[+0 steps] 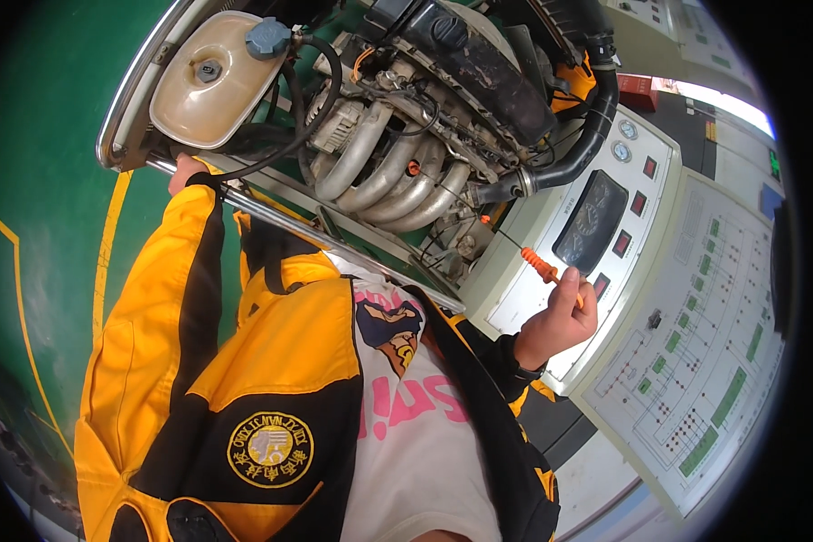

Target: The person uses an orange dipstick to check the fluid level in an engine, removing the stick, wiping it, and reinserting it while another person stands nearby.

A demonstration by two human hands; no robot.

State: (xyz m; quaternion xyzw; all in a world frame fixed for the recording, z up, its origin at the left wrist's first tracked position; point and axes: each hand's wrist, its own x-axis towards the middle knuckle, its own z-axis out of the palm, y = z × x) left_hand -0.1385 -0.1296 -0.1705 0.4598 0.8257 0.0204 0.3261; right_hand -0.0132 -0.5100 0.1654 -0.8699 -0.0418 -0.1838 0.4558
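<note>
Head; L hand (pixel 186 173) at rail (pixel 280 223), grip unclear; R hand (pixel 556 322) holds tool (pixel 538 264); grn flr (pixel 50 144)

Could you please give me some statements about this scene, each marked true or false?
1. The right hand holds an orange-handled tool. True.
2. The plastic tank has a blue-grey cap. True.
3. The left hand is on the tank's cap. False: it is at the metal rail.
4. The white gauge panel stands left of the engine. False: it is to the right.
</note>
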